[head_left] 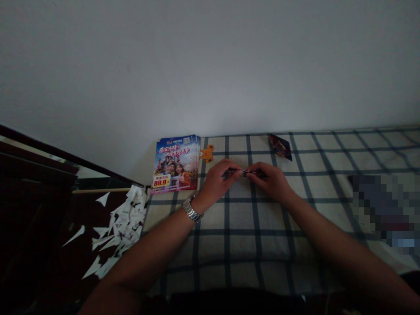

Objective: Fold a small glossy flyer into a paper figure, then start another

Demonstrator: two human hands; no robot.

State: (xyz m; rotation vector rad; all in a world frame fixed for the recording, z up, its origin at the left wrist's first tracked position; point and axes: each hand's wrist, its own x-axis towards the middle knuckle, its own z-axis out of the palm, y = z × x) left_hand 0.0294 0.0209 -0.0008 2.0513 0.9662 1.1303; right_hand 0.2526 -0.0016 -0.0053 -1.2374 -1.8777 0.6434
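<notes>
My left hand (220, 177), with a silver watch (192, 208) on its wrist, pinches one end of a small folded piece of printed paper (244, 172). The other end is pinched by my right hand (272, 178). Both sets of fingertips nearly meet at the middle of the paper, and they hide most of it. It is held just above the checked cloth (238, 218). Left of my hands lies a stack of colourful flyers (175, 168). Beyond my right hand, close to the wall, a dark folded paper piece (281, 147) rests on the cloth.
A flat orange bear shape (206, 153) lies beside the flyers. White paper scraps (126, 221) are heaped to the left, lower than the cloth's edge. The pale wall (210, 65) rises behind the cloth. A pixelated dark object (383, 210) is at the right.
</notes>
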